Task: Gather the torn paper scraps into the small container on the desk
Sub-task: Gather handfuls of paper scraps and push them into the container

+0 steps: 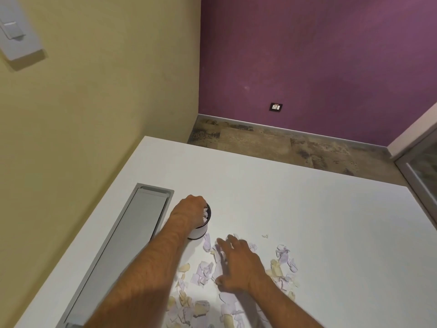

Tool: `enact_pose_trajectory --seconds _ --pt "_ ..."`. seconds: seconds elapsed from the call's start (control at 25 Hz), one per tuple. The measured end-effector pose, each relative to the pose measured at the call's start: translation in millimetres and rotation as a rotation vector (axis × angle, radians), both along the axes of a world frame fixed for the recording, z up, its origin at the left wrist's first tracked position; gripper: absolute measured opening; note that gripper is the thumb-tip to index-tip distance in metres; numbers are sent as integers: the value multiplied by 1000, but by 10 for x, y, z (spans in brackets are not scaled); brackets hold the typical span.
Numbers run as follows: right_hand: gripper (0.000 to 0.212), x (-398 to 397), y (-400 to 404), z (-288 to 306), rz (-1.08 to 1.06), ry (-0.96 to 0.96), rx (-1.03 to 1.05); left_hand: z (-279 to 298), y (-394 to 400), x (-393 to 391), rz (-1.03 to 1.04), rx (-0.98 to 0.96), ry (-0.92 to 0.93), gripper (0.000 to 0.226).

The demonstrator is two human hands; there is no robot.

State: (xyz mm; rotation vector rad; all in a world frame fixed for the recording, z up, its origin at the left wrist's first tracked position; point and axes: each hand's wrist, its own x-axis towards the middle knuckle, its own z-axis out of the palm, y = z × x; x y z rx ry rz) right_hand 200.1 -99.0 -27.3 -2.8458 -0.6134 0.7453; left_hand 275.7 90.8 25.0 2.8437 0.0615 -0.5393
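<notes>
White container (200,229): near counter (295,200) middle, beside the scraps (203,272).
Left hand (190,210): curled, stuffing paper in.
Right hand (237,262): spread flat on scraps.
Risk: my push could tip it.

This is looking like an office room. A broad white desk (307,209) is filling the lower part of the view, and a long grey cable-tray lid (123,245) is sitting flush in it along the left edge, the kind of fitting office desks carry. A switch plate (19,36) is hanging on the yellow wall (106,91) at upper left, and a power socket (276,107) is sitting low on the purple wall (319,55) above a grey skirting. A glazed metal-framed partition (423,171) is showing at the right edge, beyond the desk's far right corner.
</notes>
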Motion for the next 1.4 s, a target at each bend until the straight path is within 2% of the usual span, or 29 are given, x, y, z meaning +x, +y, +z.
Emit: enact_pose_trajectory --seconds 0.08,0.16,0.24,0.32,0.4,0.48,0.52,0.6,0.68,0.76,0.88,1.0,1.08,1.2,1.4 --pt "103 -5 60 -27 36 19 -72 113 -17 -2 6 -10 -29 22" --pt "99 -29 116 -56 66 17 -139 276 -8 -20 33 -8 -64 34" --pt "89 -67 145 -91 82 0 -165 434 32 -80 81 -39 -124 34" --pt "72 -113 143 -127 91 -31 -144 522 73 -227 130 -99 -180 22" --pt "49 -152 133 -159 84 -78 -97 452 60 -455 122 -154 -119 19" --pt "26 -188 127 -204 60 -144 -57 235 -24 -749 51 -168 42 36" --pt "19 -212 125 -229 46 -172 -44 91 -79 -891 20 -135 107 53" --pt "16 -271 119 -294 31 -206 -38 -238 -182 -1133 9 -42 191 94" --pt "16 -313 112 -343 27 -225 -47 -497 -286 -1304 69 3 195 104" --pt "16 -336 98 -343 28 -234 -38 -654 -371 -1402 122 9 123 90" --pt "18 -336 52 -345 19 -232 12 -791 -451 -1468 135 -22 14 58" --pt "24 -300 -9 -289 -116 -167 136 -873 -482 -1481 151 -107 -40 33" --pt "27 -229 -39 -174 -194 -119 201 -909 -482 -1481 198 -190 -51 25" --pt "17 -95 -54 54 -344 -97 342 -915 -466 -1452 288 -290 -55 22" --pt "12 147 13 411 -534 -60 675 -864 -421 -1407 361 -340 -20 16"
